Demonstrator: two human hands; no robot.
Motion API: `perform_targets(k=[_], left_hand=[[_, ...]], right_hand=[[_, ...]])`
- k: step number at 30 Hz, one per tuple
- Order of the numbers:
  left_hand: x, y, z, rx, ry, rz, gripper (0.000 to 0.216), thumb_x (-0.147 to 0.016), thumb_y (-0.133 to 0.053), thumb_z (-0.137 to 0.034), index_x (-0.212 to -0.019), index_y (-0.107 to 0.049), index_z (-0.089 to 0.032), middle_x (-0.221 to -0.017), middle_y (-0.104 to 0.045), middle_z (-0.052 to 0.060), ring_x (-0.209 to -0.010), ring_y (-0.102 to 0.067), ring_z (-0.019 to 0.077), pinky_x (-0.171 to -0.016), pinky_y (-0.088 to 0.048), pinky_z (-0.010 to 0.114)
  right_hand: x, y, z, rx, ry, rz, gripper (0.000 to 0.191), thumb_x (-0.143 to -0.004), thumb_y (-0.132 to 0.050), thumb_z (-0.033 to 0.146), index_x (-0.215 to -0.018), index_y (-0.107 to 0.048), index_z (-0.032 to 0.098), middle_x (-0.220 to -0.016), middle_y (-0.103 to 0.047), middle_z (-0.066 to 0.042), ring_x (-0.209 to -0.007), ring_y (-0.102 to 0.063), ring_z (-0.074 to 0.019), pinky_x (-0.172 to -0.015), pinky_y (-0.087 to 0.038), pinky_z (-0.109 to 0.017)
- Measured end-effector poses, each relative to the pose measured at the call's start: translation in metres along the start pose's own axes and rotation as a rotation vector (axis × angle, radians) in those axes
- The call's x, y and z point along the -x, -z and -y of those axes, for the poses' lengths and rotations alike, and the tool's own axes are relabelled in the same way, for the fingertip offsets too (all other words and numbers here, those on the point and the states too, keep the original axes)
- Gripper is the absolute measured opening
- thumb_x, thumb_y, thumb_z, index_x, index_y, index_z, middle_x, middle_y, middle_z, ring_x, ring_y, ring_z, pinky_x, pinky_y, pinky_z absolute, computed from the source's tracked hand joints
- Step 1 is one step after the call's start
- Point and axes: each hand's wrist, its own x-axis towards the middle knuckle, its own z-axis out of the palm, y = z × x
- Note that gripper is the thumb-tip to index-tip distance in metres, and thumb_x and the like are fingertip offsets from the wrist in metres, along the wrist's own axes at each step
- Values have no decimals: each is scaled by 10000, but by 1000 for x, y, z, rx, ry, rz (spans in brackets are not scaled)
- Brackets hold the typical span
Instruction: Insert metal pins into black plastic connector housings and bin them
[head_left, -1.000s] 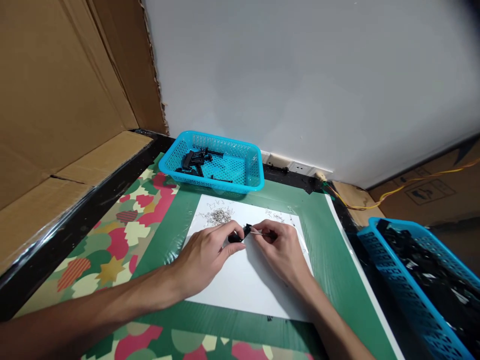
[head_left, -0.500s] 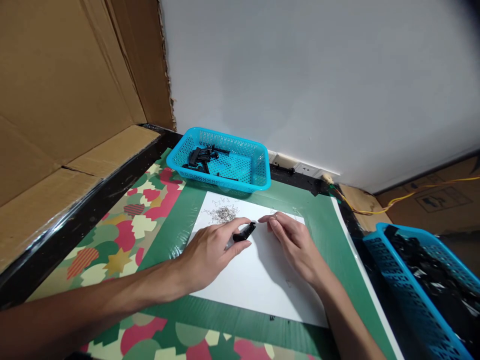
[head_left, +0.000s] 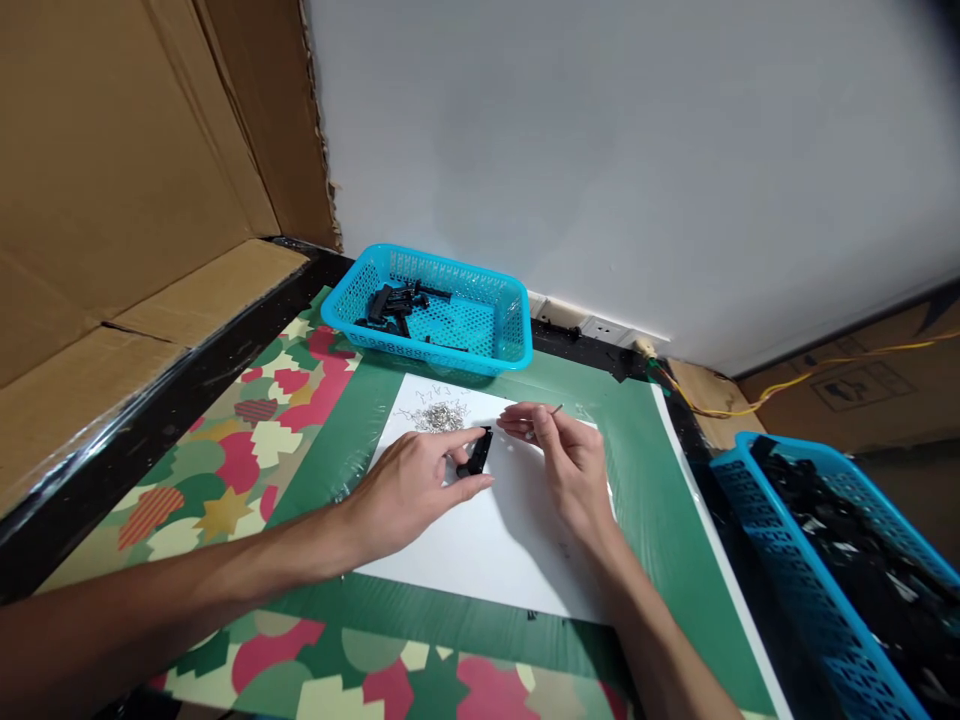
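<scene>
My left hand point(head_left: 409, 485) rests on a white sheet point(head_left: 495, 540) and pinches a small black plastic part point(head_left: 475, 453) between thumb and forefinger. My right hand point(head_left: 566, 460) is just to its right, fingers pressed together on a thin metal pin point(head_left: 553, 410) that sticks out past the fingertips. A heap of small silvery metal pieces point(head_left: 439, 416) lies on the sheet just beyond my left hand. The two hands are a few centimetres apart.
A small blue basket point(head_left: 510, 325) with a few black parts stands against the wall behind the sheet. A larger blue basket point(head_left: 757, 500) full of black parts sits at the right. Cardboard point(head_left: 135, 200) walls the left side. A yellow wire point(head_left: 750, 405) runs at right.
My right hand has lifted off the black part and now holds a metal pin. My left hand turned the black part more upright. The view shifted slightly.
</scene>
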Motion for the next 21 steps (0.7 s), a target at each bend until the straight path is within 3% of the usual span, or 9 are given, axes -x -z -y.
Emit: perform_targets(k=[6, 10, 15, 17, 21], left_hand=[[-2, 3, -4, -25, -18, -13, 463, -944, -745, -415, -1341, -791, -181, -750, -694, -26, -591, -495, 116, -564, -356, 237], [0, 5, -6, -5, -59, 24, 379, -970, -729, -372, -1314, -813, -237, -879, -815, -4, -661, -581, 143, -619, -431, 255], [1, -1, 6, 35, -84, 27, 392, -962, -769, -374, -1338, -802, -270, -1271, -830, 53, -983, -769, 243, -860, -592, 344], [1, -4, 10, 43, -90, 17, 401, -953, -789, -377, -1337, -802, -261, -1318, -814, 68, -1102, -782, 279, -946, -605, 381], [1, -5, 10, 64, -102, 37, 396, -979, -774, -349, -1366, -785, -264, -1331, -808, 60, -1134, -787, 285, -936, -616, 387]], right_hand=[[-2, 6, 7, 265, 214, 52, 321, -1130, -563, 366, -1003, -838, 261, -1086, -775, -67, -951, -717, -211, -828, -528, -343], [-3, 10, 3, 225, 243, 5, 274, -1116, -593, 352, -1029, -828, 242, -984, -787, -63, -865, -728, -206, -776, -544, -340], [-2, 6, -4, 212, 135, -21, 245, -1072, -660, 369, -993, -836, 217, -922, -820, -52, -797, -766, -202, -742, -578, -320], [-2, 4, -5, 181, 72, -22, 255, -1057, -677, 381, -973, -846, 209, -934, -838, -59, -778, -775, -205, -733, -592, -321], [-2, -1, -4, 149, 20, -55, 272, -1037, -697, 384, -935, -873, 203, -918, -856, -72, -785, -794, -222, -741, -622, -332]])
